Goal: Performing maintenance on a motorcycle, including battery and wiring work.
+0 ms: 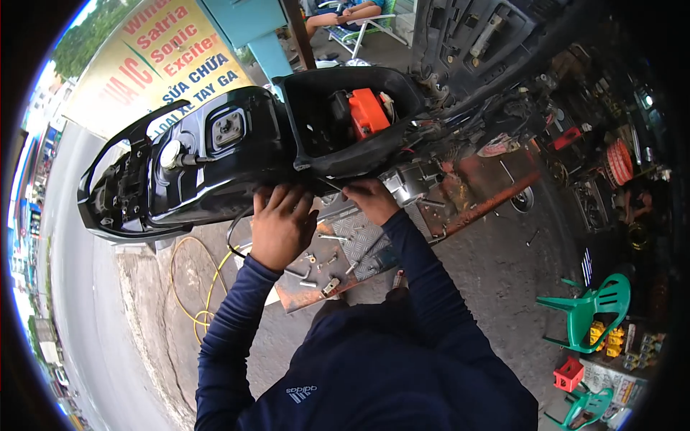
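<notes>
A motor scooter with its seat off stands before me, its black fuel tank cover to the left and its open black storage box in the middle. My left hand lies against the lower edge of the tank cover, fingers extended and slightly bent. Beside that wrist curves a black cable. Just under the storage box, my right hand pinches a thin dark rod-like piece pointing toward the left hand. Its far end is hidden in the shadow below the bodywork.
Below the scooter, a rusty metal platform carries loose bolts and a wrench. An orange-red part sits inside the box. A yellow hose loops on the ground at left. Green plastic chairs stand at right. Someone sits in a folding chair behind.
</notes>
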Demonstrator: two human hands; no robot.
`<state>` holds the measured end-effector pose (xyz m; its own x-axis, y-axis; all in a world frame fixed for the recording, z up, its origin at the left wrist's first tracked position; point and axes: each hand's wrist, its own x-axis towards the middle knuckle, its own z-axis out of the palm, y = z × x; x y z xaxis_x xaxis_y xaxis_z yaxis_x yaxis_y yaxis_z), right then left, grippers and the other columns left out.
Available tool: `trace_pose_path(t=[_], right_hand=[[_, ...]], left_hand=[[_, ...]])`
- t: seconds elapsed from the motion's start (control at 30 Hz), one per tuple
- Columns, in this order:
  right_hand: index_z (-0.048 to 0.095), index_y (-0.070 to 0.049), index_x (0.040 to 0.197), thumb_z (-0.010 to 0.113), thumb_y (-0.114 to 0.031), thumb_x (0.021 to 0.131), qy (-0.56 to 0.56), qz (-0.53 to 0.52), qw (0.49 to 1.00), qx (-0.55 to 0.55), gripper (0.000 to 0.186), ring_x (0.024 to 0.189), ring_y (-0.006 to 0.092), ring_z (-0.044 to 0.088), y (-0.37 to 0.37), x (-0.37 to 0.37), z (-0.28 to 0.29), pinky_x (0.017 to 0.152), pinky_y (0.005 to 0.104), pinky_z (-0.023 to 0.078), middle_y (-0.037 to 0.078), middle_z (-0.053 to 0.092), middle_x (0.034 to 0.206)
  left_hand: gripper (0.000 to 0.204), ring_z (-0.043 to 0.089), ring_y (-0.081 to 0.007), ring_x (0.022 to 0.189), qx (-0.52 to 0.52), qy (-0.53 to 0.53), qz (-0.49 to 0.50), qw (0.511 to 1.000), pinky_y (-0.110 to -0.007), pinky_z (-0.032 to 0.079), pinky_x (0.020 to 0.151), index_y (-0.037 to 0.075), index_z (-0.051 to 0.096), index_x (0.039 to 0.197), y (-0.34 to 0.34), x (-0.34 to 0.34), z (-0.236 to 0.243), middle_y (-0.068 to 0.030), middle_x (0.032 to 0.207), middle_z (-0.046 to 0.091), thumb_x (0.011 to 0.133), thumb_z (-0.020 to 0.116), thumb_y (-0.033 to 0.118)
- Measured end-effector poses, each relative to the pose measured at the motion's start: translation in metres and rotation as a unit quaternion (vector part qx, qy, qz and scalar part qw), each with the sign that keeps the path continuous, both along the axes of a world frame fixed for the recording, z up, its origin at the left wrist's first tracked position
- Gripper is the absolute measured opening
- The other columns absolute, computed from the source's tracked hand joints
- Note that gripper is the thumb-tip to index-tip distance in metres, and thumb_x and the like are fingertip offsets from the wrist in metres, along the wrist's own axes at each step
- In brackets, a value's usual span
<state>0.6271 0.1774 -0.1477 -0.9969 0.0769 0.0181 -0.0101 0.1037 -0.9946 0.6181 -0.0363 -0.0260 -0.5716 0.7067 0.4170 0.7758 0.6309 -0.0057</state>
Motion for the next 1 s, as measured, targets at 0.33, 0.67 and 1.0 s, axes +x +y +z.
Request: trace_pose_path(t=[0.33,0.67,1.0], right_hand=[[0.066,-0.001,0.079,0.059,-0.029,0.092,-0.114,-0.222,0.940,-0.231,0.032,0.052,0.0130,0.051,-0.110,0.034,0.021,0.050,0.0317,0.039,0.003,0.053,0.058],[0.070,-0.001,0.088,0.066,-0.027,0.090,-0.107,-0.077,0.991,0.033,0.027,0.062,0.0106,0.055,-0.016,0.010,0.036,0.061,0.0285,0.045,0.001,0.063,0.070],[0.065,0.006,0.075,0.067,-0.034,0.088,-0.065,-0.228,0.968,0.087,0.042,0.056,0.0169,0.054,-0.066,0.033,0.021,0.059,0.0361,0.043,0.014,0.060,0.060]], left_hand=[[0.032,0.055,-0.0306,0.105,0.094,-0.090,-0.050,0.990,-0.042,0.043,0.089,0.005,0.066,0.109,-0.047,0.001,-0.011,-0.0094,0.116,0.062,0.077,0.070,0.012],[0.023,0.054,-0.0302,0.117,-0.007,0.028,-0.167,0.986,-0.046,0.031,0.111,0.006,0.063,0.099,-0.005,-0.029,-0.035,-0.0175,0.116,0.062,0.078,0.061,0.015],[0.036,0.055,-0.0337,0.119,-0.045,0.066,-0.158,0.984,-0.044,0.030,0.113,0.003,0.060,0.115,-0.001,-0.034,-0.049,-0.0209,0.113,0.062,0.083,0.051,0.015]])
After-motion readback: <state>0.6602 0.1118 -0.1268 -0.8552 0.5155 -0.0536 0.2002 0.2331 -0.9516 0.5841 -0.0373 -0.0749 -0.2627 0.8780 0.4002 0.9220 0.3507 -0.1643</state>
